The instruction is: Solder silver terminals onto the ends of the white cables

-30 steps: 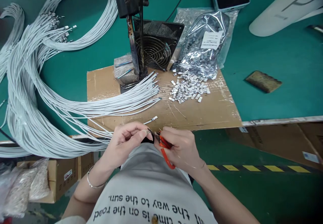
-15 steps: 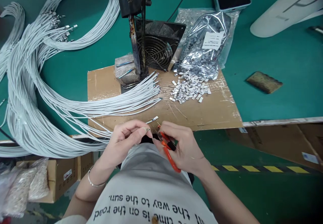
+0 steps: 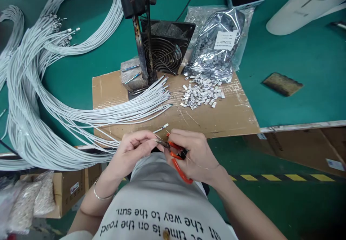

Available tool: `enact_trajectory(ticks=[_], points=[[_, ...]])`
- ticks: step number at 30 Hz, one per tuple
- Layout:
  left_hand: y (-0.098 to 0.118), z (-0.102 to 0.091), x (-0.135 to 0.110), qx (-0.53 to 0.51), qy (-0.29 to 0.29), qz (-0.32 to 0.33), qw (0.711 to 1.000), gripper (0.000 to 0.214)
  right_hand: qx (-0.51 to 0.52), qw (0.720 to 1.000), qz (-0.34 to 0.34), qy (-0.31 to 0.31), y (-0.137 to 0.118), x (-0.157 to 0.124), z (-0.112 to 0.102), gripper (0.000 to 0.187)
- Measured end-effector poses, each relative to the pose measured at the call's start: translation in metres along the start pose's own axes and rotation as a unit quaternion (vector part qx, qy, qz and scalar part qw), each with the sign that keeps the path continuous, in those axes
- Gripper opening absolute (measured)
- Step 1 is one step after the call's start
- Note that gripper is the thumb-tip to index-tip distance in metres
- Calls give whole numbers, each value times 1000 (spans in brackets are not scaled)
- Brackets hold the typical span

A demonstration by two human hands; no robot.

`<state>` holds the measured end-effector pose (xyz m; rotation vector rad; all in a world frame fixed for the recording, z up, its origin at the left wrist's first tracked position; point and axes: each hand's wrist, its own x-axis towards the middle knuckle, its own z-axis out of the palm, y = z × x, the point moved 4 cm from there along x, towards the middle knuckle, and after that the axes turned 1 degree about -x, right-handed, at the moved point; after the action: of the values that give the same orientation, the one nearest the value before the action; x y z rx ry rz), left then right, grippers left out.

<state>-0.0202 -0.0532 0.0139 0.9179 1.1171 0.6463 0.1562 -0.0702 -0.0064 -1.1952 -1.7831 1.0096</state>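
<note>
My left hand point(image 3: 136, 151) is closed, thumb and forefinger pinching the end of a white wire; the pinched tip is mostly hidden. Beyond its fingers a wire end with a small white connector point(image 3: 165, 126) sticks out above the cardboard's front edge. My right hand point(image 3: 193, 155) is wrapped round red-handled cutters point(image 3: 181, 169). Their dark jaws reach the left fingertips, where the pinched wire is; whether they are closed on it I cannot tell. A bundle of white wires point(image 3: 129, 112) lies just beyond my left hand, its ends fanned out to the right.
On the cardboard sheet point(image 3: 224, 121) lie a pile of small metal-and-white pieces point(image 3: 201, 94) and a silvery bag point(image 3: 216, 49). A soldering iron on a stand point(image 3: 140, 49) rises before a black fan point(image 3: 164, 52). A brown pad point(image 3: 282, 84) lies right, under a white cylinder point(image 3: 294, 13).
The cutters' jaws have moved left, up to the left fingertips. My left hand has stayed nearly in place with its wire. The whole view has shifted slightly.
</note>
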Motion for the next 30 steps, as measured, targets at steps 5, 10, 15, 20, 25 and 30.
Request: enact_trajectory(ticks=[5,10,15,20,25,30], points=[[3,0,1,11,8,-15,1000,30,-16,1000,-7,12,0,1,0,33],[2,0,3,7,-2,-14,1000,30,-39,998,-21,37,0,3,-2,34],[-2,-2,4,22,-3,-23,999,35,-39,996,-25,70,4,1,1,41],[3,0,5,17,7,-13,1000,29,-14,991,3,132,8,-1,-3,47],[4,-2,6,23,12,-11,1000,30,5,995,17,93,6,3,-8,40],[0,-5,5,14,18,2,1000,30,17,996,28,78,6,3,-7,37]])
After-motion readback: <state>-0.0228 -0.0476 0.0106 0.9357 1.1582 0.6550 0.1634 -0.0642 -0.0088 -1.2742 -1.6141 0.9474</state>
